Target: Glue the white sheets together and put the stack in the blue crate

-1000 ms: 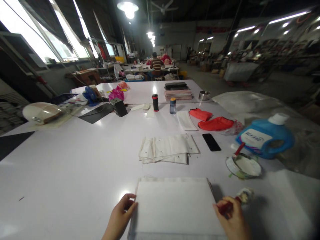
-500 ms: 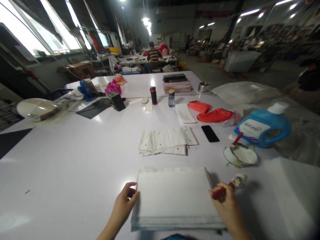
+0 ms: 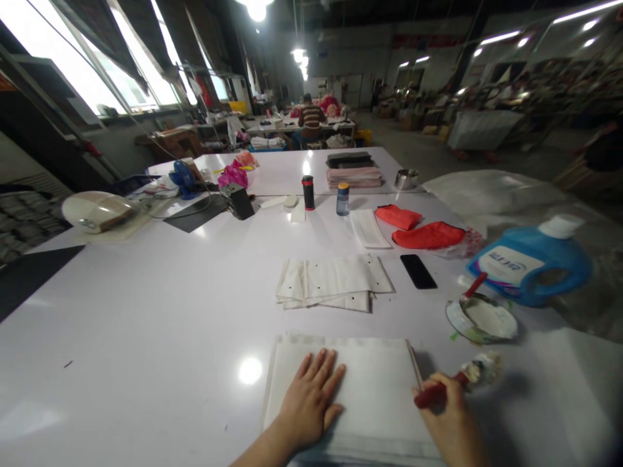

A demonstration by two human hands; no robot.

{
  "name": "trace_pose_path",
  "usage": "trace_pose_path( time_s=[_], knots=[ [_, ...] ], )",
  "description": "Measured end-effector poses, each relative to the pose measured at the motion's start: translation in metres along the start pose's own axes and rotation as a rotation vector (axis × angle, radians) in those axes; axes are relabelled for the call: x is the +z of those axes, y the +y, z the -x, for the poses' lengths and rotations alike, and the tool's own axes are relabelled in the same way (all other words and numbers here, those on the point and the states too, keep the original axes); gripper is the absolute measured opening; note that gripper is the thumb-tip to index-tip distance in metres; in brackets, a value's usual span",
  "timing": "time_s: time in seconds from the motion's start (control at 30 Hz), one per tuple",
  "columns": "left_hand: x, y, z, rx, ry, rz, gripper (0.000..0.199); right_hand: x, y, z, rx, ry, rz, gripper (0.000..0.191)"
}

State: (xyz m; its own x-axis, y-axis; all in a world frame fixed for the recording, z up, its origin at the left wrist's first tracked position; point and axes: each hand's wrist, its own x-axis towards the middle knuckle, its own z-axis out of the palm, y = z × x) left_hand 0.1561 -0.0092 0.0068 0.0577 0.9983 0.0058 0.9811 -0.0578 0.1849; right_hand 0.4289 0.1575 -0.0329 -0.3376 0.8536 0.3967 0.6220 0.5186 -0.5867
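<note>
A stack of large white sheets lies at the near edge of the table. My left hand rests flat on top of it, fingers spread. At the stack's right edge, my right hand is closed round the red handle of a brush, whose bristles are coated with pale paste and point right. Beyond the stack lie smaller white pieces with dark dots. A bowl of white paste with another red handle leaning in it stands at the right.
Across the white table are a black phone, a blue jug, red cloth pieces, a dark bottle and a blue bottle. Farther off, a person in a striped top sits at another table.
My left hand has moved from the stack's left edge onto its top and flattened out. My right hand still holds the brush by the right edge. The view has shifted slightly.
</note>
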Motion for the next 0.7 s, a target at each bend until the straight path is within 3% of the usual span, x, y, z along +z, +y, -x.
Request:
trace_pose_path(
  time_s=[0.1, 0.2, 0.33, 0.43, 0.57, 0.7],
  knots=[
    [0.007, -0.004, 0.003, -0.004, -0.011, -0.004, 0.075, 0.003, -0.013, -0.001, -0.226, 0.037, 0.113, 0.029],
    [0.008, -0.005, 0.005, 0.0, 0.004, -0.016, 0.074, 0.016, -0.045, -0.002, -0.431, -0.001, 0.14, 0.017],
    [0.01, -0.004, 0.004, 0.016, 0.05, -0.036, 0.072, 0.043, -0.076, 0.001, -0.58, -0.05, 0.165, 0.031],
    [0.011, -0.006, 0.005, 0.019, 0.066, -0.044, 0.072, 0.054, -0.072, 0.003, -0.615, -0.069, 0.188, 0.03],
    [0.004, -0.016, 0.011, 0.024, 0.076, -0.038, 0.074, 0.053, -0.046, 0.005, -0.56, -0.085, 0.189, 0.031],
    [-0.002, -0.03, 0.022, -0.036, 0.11, -0.086, 0.079, 0.053, -0.024, 0.009, -0.537, -0.023, 0.184, 0.038]
  ],
)
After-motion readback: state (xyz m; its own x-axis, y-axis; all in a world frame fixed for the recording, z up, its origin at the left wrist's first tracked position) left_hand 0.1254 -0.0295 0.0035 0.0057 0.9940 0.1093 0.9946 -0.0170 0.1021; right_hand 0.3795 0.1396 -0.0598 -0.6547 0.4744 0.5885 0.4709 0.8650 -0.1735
